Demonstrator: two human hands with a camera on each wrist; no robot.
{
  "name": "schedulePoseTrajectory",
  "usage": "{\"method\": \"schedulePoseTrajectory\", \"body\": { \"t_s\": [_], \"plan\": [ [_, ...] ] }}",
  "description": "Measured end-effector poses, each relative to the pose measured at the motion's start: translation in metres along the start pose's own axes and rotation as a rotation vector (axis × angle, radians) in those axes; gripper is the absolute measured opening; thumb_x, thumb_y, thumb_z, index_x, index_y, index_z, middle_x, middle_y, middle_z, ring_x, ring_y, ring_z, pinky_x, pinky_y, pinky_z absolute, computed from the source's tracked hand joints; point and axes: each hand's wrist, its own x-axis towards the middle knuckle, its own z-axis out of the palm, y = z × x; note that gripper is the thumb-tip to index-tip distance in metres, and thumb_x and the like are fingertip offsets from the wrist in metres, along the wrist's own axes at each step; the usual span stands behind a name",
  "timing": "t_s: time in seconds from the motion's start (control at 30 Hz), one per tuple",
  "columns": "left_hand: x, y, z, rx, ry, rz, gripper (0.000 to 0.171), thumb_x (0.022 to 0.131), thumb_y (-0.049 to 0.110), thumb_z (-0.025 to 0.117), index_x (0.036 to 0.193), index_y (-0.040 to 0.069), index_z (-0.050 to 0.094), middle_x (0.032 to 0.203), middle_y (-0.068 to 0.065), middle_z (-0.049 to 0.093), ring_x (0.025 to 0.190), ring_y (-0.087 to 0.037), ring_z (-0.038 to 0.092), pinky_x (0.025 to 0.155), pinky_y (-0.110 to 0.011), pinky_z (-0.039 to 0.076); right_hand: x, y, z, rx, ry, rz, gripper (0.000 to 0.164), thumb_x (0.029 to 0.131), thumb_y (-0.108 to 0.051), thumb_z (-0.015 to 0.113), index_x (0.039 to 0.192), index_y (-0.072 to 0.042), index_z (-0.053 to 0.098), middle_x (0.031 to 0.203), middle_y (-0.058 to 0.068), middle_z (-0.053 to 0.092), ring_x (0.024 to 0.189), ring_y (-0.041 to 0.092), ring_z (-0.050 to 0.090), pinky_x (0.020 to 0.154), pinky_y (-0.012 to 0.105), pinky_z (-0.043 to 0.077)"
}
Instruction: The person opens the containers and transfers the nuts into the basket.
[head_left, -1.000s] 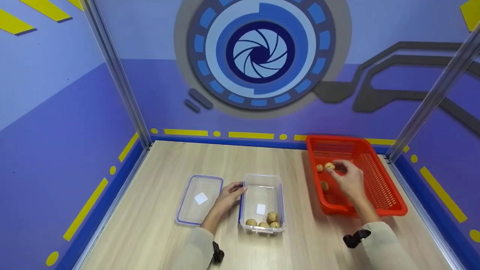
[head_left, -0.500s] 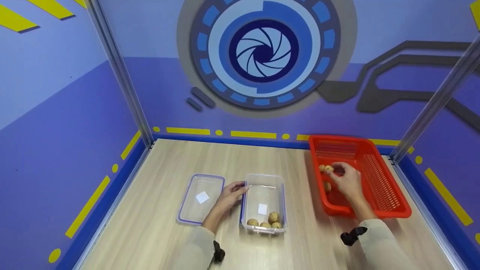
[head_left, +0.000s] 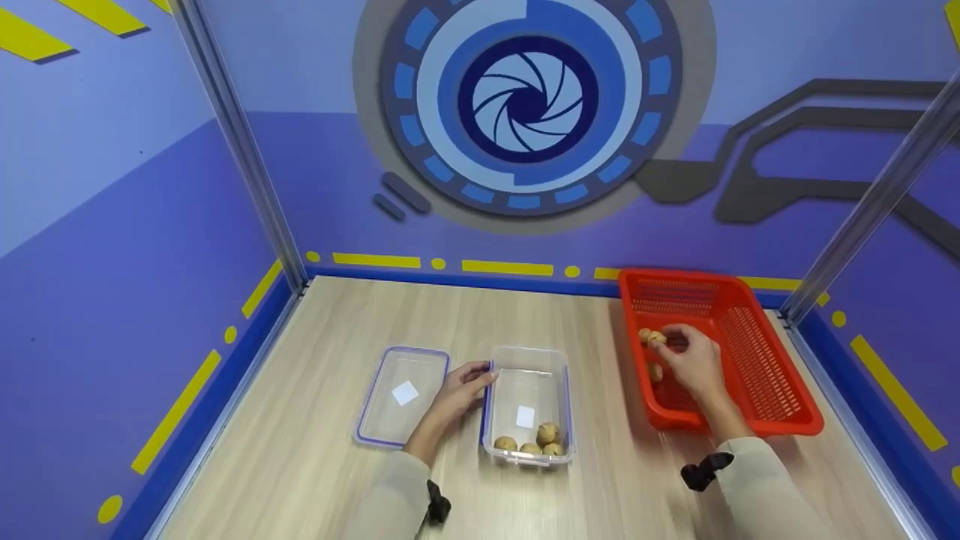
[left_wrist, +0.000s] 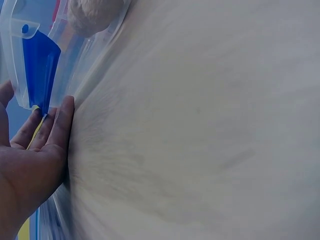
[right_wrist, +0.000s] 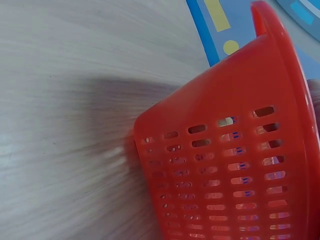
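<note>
Perhaps the round walnut (head_left: 657,339) our right hand (head_left: 694,361) pinched by fingertips alone risked slipping loose in the basket (head_left: 756,360), while our left hand (head_left: 456,391) rested straight-fingered against the box (head_left: 526,386).

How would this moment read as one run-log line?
left hand: touching clear container | right hand: pinching walnut in red basket | container: four walnuts | lid: off, on table

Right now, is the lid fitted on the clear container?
No, in the head view the lid lies apart on the table, left of the open clear container.
</note>
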Motion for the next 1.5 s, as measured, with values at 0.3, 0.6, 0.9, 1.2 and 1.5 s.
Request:
{"method": "schedulePoseTrajectory", "body": {
  "t_s": [0.3, 0.6, 0.9, 1.2, 1.5],
  "plan": [
    [-0.001, 0.001, 0.001, 0.048, 0.012, 0.025, 0.054, 0.101, 0.026, 0.074, 0.143, -0.004, 0.059, 0.133, -0.017, 0.067, 0.119, -0.032, 0.066, 0.096, -0.04, 0.06, -0.001, -0.002, -0.004, 0.037, 0.015, 0.005, 0.036, 0.097, -0.018, 0.08, 0.125, 0.002, 0.071, 0.117, 0.022, 0.074, 0.108, 0.036, 0.071, 0.085, 0.019, 0.054],
    [0.0, -0.001, -0.001, 0.038, 0.009, 0.022, 0.053, 0.103, 0.024, 0.072, 0.144, -0.005, 0.057, 0.133, -0.017, 0.067, 0.122, -0.036, 0.065, 0.097, -0.04, 0.06, -0.004, -0.033, -0.005, 0.052, 0.028, -0.084, 0.035, 0.097, -0.019, 0.081, 0.125, 0.0, 0.071, 0.118, 0.018, 0.074, 0.108, 0.032, 0.071, 0.094, 0.043, 0.058],
    [0.0, 0.0, -0.001, 0.026, -0.016, 0.045, 0.05, 0.104, 0.018, 0.069, 0.143, -0.01, 0.054, 0.13, -0.017, 0.068, 0.122, -0.041, 0.064, 0.093, -0.038, 0.062, -0.014, -0.084, 0.016, 0.108, -0.027, -0.325, 0.032, 0.085, -0.004, 0.089, 0.113, 0.001, 0.075, 0.106, 0.013, 0.076, 0.097, 0.028, 0.072, 0.087, 0.022, 0.057],
    [0.0, 0.0, 0.002, 0.015, -0.008, 0.029, 0.054, 0.103, 0.021, 0.071, 0.143, -0.01, 0.054, 0.131, -0.019, 0.069, 0.123, -0.042, 0.064, 0.094, -0.04, 0.061, -0.033, -0.118, 0.052, 0.096, -0.192, -0.437, 0.033, 0.084, -0.005, 0.09, 0.114, -0.001, 0.075, 0.104, 0.009, 0.076, 0.096, 0.026, 0.072, 0.089, 0.048, 0.063],
    [-0.001, 0.002, 0.001, 0.027, -0.014, 0.029, 0.053, 0.103, 0.022, 0.071, 0.144, -0.007, 0.055, 0.134, -0.019, 0.067, 0.124, -0.041, 0.064, 0.094, -0.04, 0.062, -0.058, -0.134, 0.082, 0.098, -0.316, -0.462, 0.028, 0.088, -0.012, 0.088, 0.113, -0.011, 0.075, 0.107, 0.005, 0.074, 0.098, 0.025, 0.071, 0.091, 0.045, 0.063]
  ]
}}
